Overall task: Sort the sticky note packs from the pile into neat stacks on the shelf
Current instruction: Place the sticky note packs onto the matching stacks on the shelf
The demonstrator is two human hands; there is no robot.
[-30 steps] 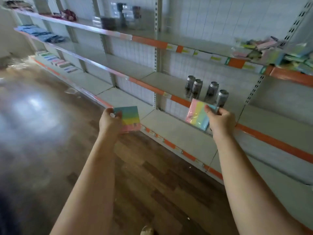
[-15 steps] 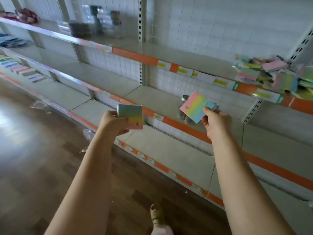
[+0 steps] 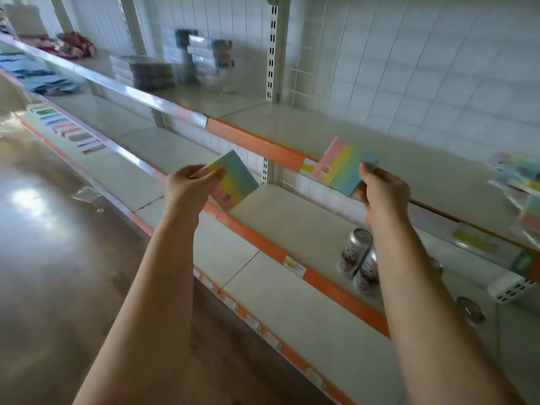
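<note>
The right hand [image 3: 385, 191], pinching a striped sticky note pack [image 3: 343, 166], is nearer the upper shelf [image 3: 409, 159] than the left hand [image 3: 187, 185], which grips another pack [image 3: 235, 182] below its orange edge.

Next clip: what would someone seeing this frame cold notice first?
Two bare hands raised in mid-frame, each holding a pastel-striped sticky note pack: the left hand grips one pack by its corner, the right hand pinches another pack over the orange-edged shelf. Next, the jumbled pile of packs at the far right, and the drink cans on the shelf below.
</note>
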